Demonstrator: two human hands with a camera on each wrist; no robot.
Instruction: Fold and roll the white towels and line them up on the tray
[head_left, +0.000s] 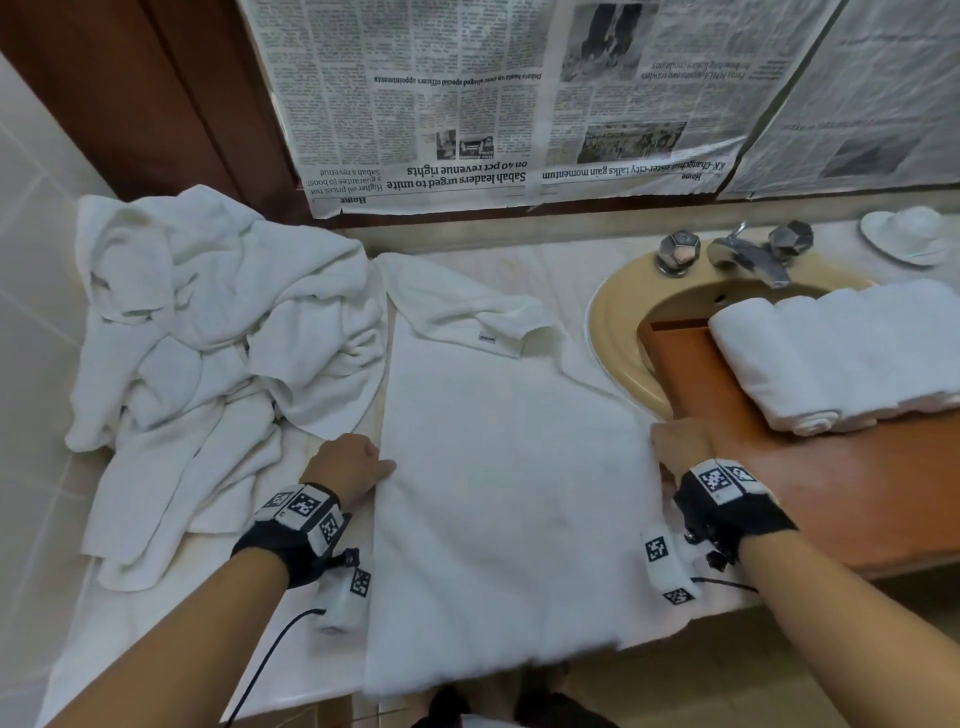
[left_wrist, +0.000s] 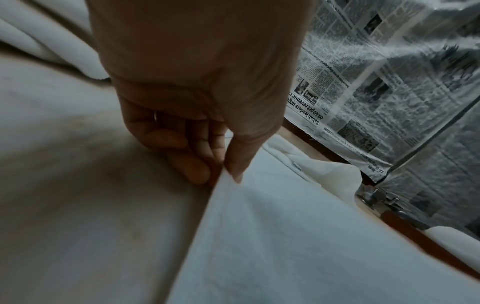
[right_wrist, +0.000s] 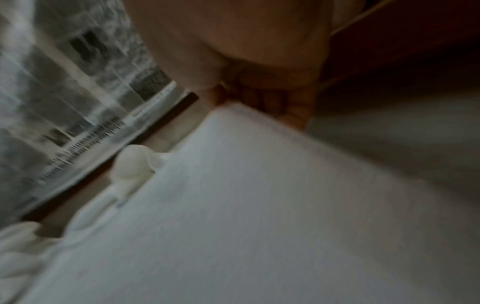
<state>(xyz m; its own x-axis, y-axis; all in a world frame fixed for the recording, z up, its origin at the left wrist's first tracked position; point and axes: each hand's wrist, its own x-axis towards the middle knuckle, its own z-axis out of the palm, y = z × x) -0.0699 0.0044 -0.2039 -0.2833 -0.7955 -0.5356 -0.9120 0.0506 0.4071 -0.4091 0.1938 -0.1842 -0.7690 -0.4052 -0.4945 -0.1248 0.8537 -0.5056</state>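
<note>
The white towel (head_left: 511, 467) lies flat on the counter (head_left: 571, 270), its near end hanging over the front. The left hand (head_left: 350, 465) pinches its left edge; the right hand (head_left: 680, 447) seems to grip the right edge. An uneven pull could make the fold crooked.

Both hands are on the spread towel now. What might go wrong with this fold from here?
1. The towel hangs over the counter's front edge, so it may slide off when lifted.
2. Its far end is bunched and overlaps the sink rim; the fold may come out uneven.
3. The left hand pinches only the thin edge, which could slip; the right hand grip is blurred.
</note>
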